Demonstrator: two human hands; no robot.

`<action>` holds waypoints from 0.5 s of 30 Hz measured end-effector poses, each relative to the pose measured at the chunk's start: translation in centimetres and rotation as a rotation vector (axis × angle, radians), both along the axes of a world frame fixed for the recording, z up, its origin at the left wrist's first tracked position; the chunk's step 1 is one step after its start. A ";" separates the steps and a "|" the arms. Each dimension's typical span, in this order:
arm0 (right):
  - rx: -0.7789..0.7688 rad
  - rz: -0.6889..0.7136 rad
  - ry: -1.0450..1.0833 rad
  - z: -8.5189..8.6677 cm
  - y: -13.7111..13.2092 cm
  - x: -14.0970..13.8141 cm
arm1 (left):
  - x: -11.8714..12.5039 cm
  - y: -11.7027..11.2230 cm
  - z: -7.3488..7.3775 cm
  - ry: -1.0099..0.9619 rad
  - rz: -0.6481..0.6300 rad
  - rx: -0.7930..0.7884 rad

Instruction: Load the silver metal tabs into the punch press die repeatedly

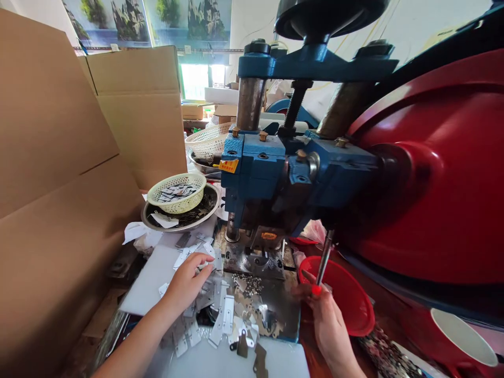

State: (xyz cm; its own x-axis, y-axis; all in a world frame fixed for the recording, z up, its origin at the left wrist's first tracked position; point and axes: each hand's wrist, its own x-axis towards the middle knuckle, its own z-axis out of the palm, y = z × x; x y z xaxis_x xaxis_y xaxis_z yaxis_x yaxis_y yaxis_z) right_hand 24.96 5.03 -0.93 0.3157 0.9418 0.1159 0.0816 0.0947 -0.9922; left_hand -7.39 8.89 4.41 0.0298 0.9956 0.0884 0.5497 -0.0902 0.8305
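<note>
My left hand point(189, 281) rests on a scatter of flat metal plates point(222, 317) on the bench, fingers curled down onto one plate near the press base. Beside the red plastic bowl point(346, 302), my right hand point(325, 320) is closed around a thin metal rod with a red tip point(323, 262), held upright. The blue press point(271, 178) stands just behind both hands, its die bed point(255, 260) between them.
A yellow basket of plates point(178, 192) sits in a steel dish point(185, 223) at the back left. Cardboard boxes point(55, 173) wall off the left side. The red flywheel housing point(429, 173) fills the right. A white bowl point(464, 331) sits lower right.
</note>
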 end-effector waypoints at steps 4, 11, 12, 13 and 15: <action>-0.121 0.027 0.007 0.5 1.9 -1.7 | -1.1 -1.8 0.2 0.107 -0.036 -0.017; -0.114 0.055 -0.533 2.8 8.7 -6.3 | 2.0 -3.9 0.1 0.374 -0.384 -0.048; -0.132 0.034 -0.543 3.0 8.9 -6.1 | 2.4 -4.0 0.0 0.420 -0.427 -0.056; -0.144 0.010 -0.542 3.1 8.7 -5.6 | 2.7 -4.1 -0.2 0.462 -0.453 -0.067; -0.114 -0.082 -0.522 3.2 7.3 -3.5 | 3.0 -4.1 -0.6 0.517 -0.462 -0.089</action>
State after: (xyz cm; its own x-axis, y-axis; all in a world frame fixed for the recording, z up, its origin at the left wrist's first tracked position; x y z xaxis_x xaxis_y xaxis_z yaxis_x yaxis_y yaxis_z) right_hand 21.44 12.29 2.27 0.3168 0.9322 0.1754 0.5689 -0.0388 -0.8215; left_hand -4.36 4.82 3.80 0.4685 0.8734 -0.1328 0.7981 -0.3540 0.4875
